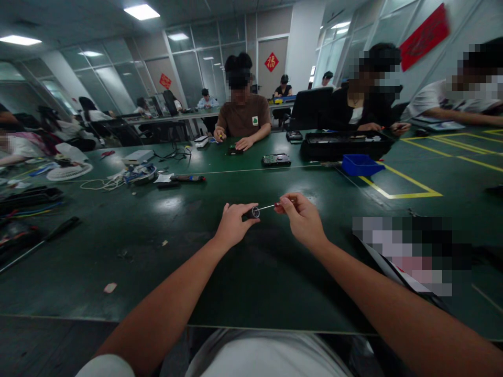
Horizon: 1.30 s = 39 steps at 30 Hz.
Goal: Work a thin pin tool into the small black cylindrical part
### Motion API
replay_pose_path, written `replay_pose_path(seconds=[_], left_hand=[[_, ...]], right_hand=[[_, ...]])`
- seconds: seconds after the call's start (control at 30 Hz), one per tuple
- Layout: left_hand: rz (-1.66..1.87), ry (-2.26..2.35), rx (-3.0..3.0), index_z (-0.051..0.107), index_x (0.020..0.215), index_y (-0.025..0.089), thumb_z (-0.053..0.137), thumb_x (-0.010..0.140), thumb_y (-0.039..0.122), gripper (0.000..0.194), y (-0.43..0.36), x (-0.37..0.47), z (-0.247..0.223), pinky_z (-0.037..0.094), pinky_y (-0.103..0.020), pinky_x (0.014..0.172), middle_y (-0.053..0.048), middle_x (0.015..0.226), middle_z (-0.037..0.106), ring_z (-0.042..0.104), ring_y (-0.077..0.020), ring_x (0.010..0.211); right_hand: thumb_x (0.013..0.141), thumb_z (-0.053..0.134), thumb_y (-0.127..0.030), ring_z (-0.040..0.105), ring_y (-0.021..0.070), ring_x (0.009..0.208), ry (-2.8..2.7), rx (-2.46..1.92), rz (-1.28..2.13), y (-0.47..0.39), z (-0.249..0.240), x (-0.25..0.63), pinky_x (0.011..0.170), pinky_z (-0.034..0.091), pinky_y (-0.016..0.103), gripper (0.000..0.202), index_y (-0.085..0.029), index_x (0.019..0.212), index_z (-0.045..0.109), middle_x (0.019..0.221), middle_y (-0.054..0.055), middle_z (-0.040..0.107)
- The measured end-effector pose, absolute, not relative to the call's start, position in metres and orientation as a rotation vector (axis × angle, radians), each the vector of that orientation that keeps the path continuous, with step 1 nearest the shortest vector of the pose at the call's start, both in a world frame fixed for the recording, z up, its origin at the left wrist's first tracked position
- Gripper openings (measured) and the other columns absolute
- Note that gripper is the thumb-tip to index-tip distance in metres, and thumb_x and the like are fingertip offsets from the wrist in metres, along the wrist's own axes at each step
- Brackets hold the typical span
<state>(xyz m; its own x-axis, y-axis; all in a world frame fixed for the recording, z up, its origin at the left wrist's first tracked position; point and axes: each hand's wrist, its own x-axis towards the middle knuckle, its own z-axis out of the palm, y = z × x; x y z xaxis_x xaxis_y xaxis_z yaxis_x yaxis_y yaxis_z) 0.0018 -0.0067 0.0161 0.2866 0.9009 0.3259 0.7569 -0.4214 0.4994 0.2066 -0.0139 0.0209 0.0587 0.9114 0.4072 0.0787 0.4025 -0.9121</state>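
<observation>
Above the green table, my left hand (pixel 234 224) is closed around a small dark cylindrical part (pixel 254 212) with a pale ring at its open end, which faces right. My right hand (pixel 302 217) grips a screwdriver (pixel 278 206) by its red handle. The thin metal shaft points left, and its tip reaches the ringed end of the part; whether it is inside or only touching, I cannot tell. My fingers hide most of the cylinder and part of the handle.
On the green table (pixel 165 272) lie a dark pen-like tool (pixel 188 178), a cable bundle (pixel 139 173), a circuit board (pixel 276 159) and a blue bin (pixel 360 165). A long screwdriver (pixel 43 242) lies left. A black tray (pixel 346 145) stands before co-workers opposite.
</observation>
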Motion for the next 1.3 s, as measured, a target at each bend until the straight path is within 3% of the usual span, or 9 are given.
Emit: replay_pose_path(seconds=[1.13, 1.3], left_hand=[[0.85, 1.52, 2.297, 0.063, 0.128, 0.03, 0.072, 0.086, 0.035, 0.044, -0.007, 0.002, 0.015, 0.024, -0.056, 0.114, -0.004, 0.118, 0.071, 0.059, -0.0247, 0.113], [0.843, 1.517, 2.296, 0.062, 0.129, 0.031, 0.072, 0.086, 0.035, 0.044, -0.007, 0.001, 0.015, 0.023, -0.058, 0.115, -0.003, 0.119, 0.07, 0.059, -0.0251, 0.115]], right_hand=[[0.092, 0.059, -0.047, 0.07, 0.0197, 0.078, -1.394, -1.02, 0.741, -0.017, 0.023, 0.207, 0.076, 0.055, 0.038, 0.025, -0.022, 0.094, 0.061, 0.083, 0.003, 0.071], [0.089, 0.06, -0.05, 0.068, 0.0191, 0.069, -1.442, -1.119, 0.709, -0.022, 0.033, 0.208, 0.065, 0.051, 0.033, 0.029, -0.021, 0.089, 0.064, 0.076, 0.004, 0.072]])
